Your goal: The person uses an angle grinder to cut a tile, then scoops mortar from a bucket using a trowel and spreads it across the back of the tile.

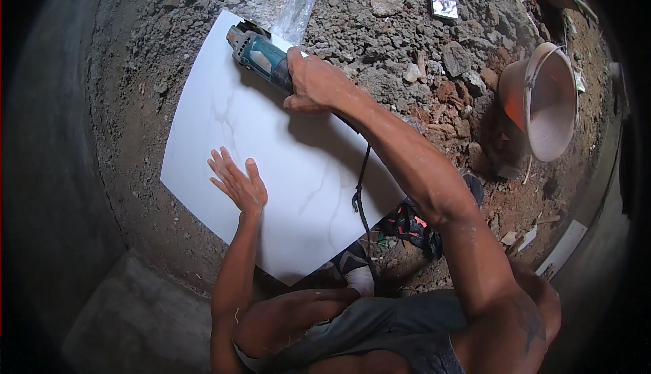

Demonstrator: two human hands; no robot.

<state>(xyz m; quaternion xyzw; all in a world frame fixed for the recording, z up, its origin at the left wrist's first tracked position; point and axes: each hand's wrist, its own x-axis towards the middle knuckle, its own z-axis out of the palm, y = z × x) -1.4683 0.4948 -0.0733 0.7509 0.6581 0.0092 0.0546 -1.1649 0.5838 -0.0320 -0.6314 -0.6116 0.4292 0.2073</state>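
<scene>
"While the left hand [237,183] rests palm down on the tile [271,150], how do its fingers [228,162] stand?"

"Straightened and fanned apart, the thumb well away from the rest. They have hold of nothing; the white tile simply lies beneath them."

"And the right hand [310,82]?"

"Wrapped firmly round the rear of the grinder [261,55]. Its thumb shows on the near side, but the other fingertips are hidden, so I can't tell how far round they reach."

"Where does the grinder lie from that grip?"

"It points forward and to the left, over the tile, with its head near the far corner. Whether the head touches the tile, I can't tell."

"Is it near the left hand?"

"Well apart. It lies beyond those spread fingertips, with bare tile between."

"What of the cord [362,184]?"

"It trails from the right hand's side, over the tile, toward the person."

"And around all this?"

"Rubble [390,42] beyond the tile, a clear bag [298,4] just beside the far edge, and a bucket [513,96] off to the right."
</scene>
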